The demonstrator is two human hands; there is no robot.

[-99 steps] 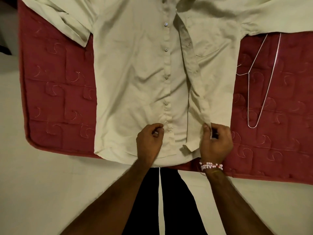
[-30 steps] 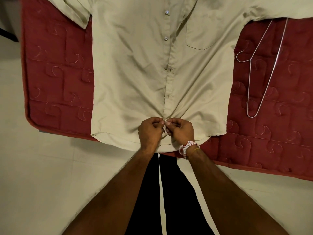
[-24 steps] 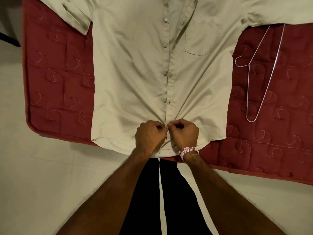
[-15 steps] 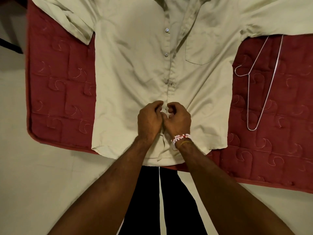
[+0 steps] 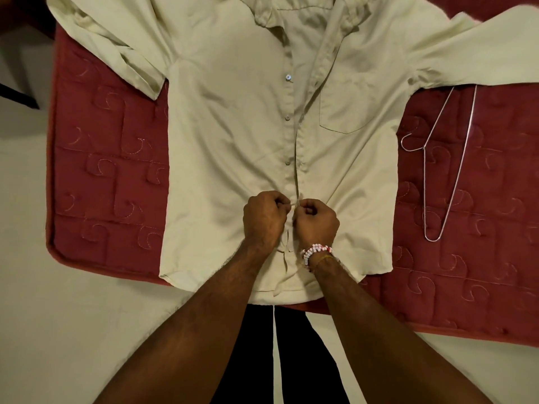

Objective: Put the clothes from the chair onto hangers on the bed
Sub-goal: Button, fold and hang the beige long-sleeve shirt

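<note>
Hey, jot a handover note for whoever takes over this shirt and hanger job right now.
Hands: left hand and right hand both pinch the shirt at its front opening, low down.
Shirt: flat, front up, on the red bed.
Wire hanger: bare, on the bed right of the shirt.
Done: shirt spread out; bottom seems buttoned.
Left: upper buttons look undone; shirt not yet on the hanger.
</note>
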